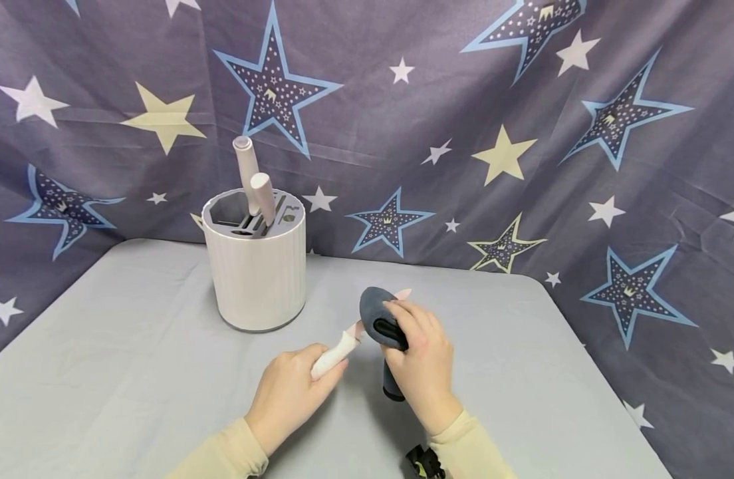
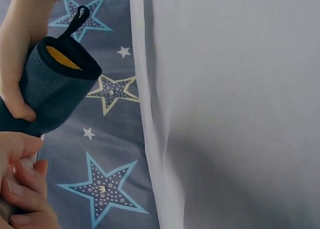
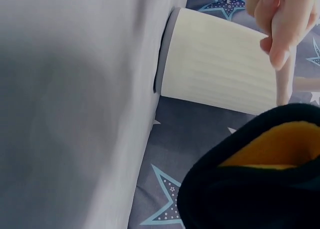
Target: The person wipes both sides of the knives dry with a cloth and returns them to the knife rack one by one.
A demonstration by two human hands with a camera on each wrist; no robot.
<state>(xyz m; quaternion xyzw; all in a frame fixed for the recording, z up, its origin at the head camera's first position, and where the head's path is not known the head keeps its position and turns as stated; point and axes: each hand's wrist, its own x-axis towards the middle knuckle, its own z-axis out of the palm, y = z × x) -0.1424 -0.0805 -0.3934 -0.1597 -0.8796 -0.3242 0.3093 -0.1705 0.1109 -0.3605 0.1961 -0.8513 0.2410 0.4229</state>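
Observation:
My left hand grips the white handle of a knife. The knife has a pink blade, which points up and to the right in the head view. Folded around that blade is a dark blue-grey cloth with black edging, held by my right hand. The pink tip shows beyond the cloth; the middle of the blade is hidden. In the left wrist view, the cloth has a hanging loop and an orange-yellow inside. The right wrist view shows the same cloth close up.
A white ribbed knife block with a grey slotted top stands at the back left. Two pale handles stick up from it. The grey-covered table meets a star-patterned curtain. A black strap piece lies by my right sleeve.

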